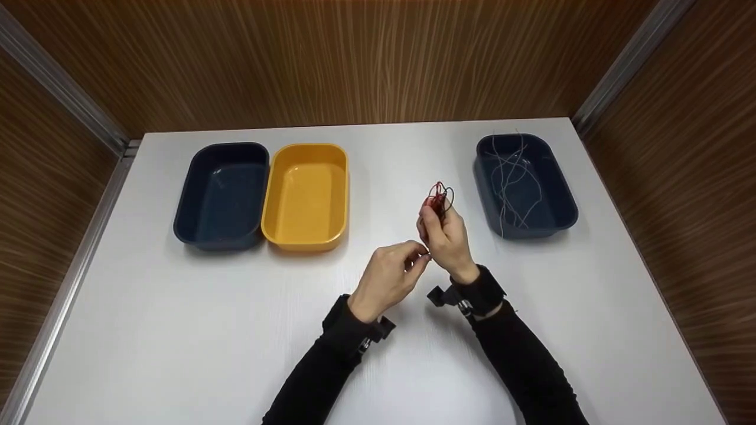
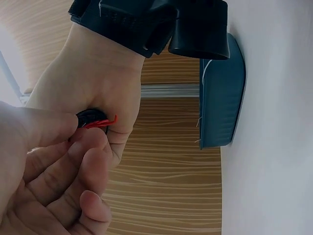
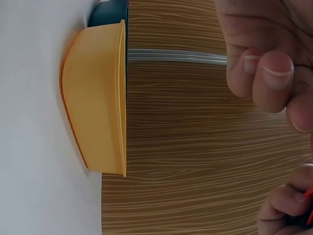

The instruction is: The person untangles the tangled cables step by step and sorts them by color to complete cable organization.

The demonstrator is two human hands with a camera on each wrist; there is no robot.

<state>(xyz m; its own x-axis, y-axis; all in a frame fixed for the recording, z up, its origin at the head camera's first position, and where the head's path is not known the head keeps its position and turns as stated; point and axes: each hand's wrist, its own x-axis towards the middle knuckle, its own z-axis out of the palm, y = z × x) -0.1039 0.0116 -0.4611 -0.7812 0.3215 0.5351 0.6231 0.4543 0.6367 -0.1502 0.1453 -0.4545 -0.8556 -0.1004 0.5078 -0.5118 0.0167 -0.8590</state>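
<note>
Right hand: curled round wires (thin, looped, red and black) | left hand: pinching the wires' near end | yellow tub: smooth, round-cornered, shallow

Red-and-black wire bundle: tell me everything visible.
The wire bundle is thin red and black strands, plastic-sheathed by the look, bent into loops at its far end. The right hand grips it above the table. Red tips poke from the near end, where the left hand appears to pinch it.

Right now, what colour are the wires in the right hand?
Red and black wires, clearest in the head view.
</note>
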